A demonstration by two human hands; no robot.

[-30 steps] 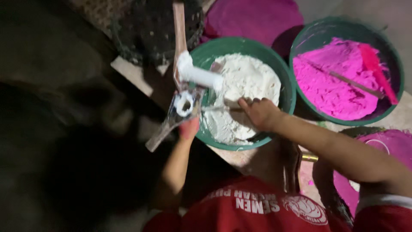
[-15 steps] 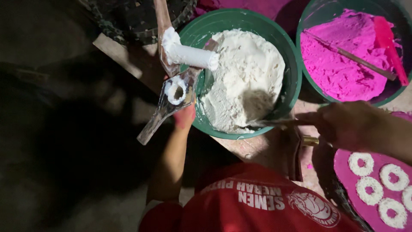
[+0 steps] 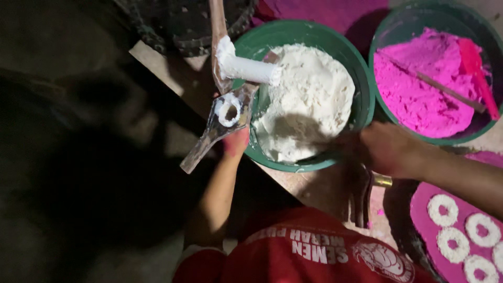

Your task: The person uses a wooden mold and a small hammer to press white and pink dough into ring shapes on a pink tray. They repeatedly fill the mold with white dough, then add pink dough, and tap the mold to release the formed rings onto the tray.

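Left hand (image 3: 237, 142) clamped on the press (image 3: 222, 118) at the green bowl's (image 3: 361, 99) rim – a white dough ring (image 3: 228, 110) sits in it. I judge the ring soft, fragile – lift from beneath. Right hand (image 3: 385, 149) hovers by the bowl, blurred; I cannot tell its fingers

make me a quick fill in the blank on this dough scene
1. The basin under the white dough is ___ in colour.
2. The dough in the other basin is ___.
3. The dough rings on the pink tray are ___ in colour.
4. The left hand holds a metal paddle bearing a dough piece shaped like a ___.

Missing words: green; pink; white; ring
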